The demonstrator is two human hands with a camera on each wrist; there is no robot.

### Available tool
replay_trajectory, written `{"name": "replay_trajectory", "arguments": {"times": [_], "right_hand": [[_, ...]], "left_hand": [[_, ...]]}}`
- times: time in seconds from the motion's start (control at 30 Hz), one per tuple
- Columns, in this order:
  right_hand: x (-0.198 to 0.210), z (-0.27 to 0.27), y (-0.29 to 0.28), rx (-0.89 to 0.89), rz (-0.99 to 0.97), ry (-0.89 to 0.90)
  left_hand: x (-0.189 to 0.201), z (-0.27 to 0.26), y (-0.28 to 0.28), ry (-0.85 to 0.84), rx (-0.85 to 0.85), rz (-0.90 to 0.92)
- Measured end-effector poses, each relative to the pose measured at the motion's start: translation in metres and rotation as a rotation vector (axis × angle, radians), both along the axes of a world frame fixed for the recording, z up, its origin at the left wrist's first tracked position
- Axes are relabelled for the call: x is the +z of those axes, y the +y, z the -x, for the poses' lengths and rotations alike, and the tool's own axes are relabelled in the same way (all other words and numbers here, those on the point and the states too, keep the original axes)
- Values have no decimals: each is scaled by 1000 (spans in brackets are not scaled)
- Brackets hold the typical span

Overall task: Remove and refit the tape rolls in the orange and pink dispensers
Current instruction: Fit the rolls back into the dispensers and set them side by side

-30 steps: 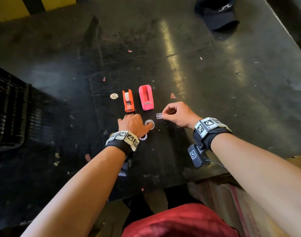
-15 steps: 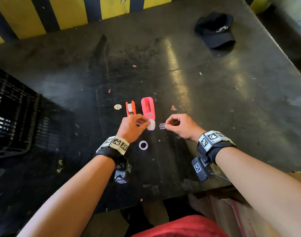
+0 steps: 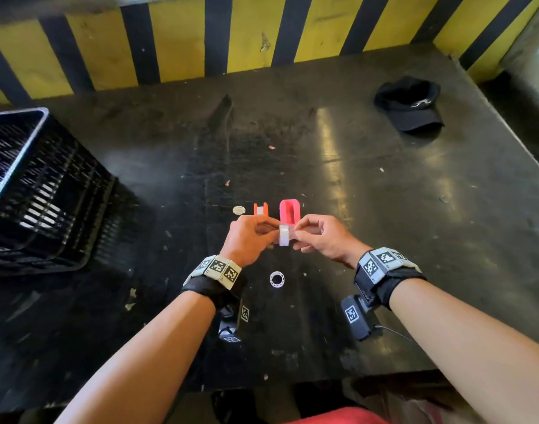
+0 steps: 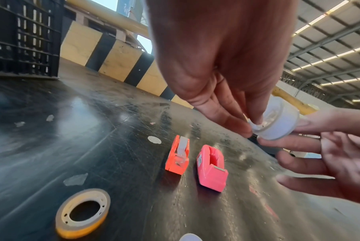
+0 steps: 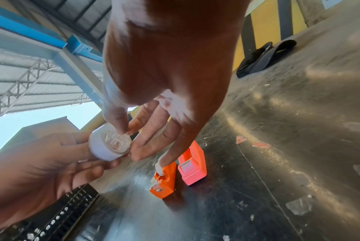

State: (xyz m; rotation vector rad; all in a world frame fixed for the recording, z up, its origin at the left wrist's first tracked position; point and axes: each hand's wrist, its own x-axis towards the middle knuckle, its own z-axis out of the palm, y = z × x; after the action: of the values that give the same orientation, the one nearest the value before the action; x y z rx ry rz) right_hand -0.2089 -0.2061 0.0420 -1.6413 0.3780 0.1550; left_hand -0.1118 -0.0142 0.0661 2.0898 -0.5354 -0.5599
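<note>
Here both hands meet above the desk (image 3: 384,209), raised clear of its surface, roughly midway along the near edge. The left hand (image 3: 249,237) pinches a white tape roll (image 3: 284,235) by its rim, fingertips curled round it. The right hand (image 3: 323,237) comes in from the opposite side; its thumb and forefinger pinch at the roll's clear hub (image 5: 116,141), the other fingers (image 5: 170,146) spread loose below. Whether the hub piece is fully seated cannot be told.

Just beyond the hands, toward the far edge, the pink dispenser (image 3: 290,212) stands on the desk with its cradle open and no roll in it. Just beside it on the left is the orange dispenser (image 3: 261,208), a pale roll sitting in its slot. The two are close but apart.

A small pale disc (image 3: 237,210) lies left of the orange one. Nearer the near edge, between the wrists, a flat ring (image 3: 276,279) lies on the desk.

A black slatted crate (image 3: 41,191) sits at the left edge. A black cap (image 3: 410,102) rests near the far right corner. A yellow and black striped wall (image 3: 246,35) backs the far edge.
</note>
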Motion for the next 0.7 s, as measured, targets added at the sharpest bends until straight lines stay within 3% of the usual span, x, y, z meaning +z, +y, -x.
{"name": "replay_trajectory", "arguments": {"times": [0.23, 0.7], "right_hand": [[3, 0, 4, 8, -102, 45], [1, -1, -1, -8, -44, 17]], "left_hand": [[-1, -3, 7, 41, 34, 67], [10, -3, 6, 226, -50, 118]]}}
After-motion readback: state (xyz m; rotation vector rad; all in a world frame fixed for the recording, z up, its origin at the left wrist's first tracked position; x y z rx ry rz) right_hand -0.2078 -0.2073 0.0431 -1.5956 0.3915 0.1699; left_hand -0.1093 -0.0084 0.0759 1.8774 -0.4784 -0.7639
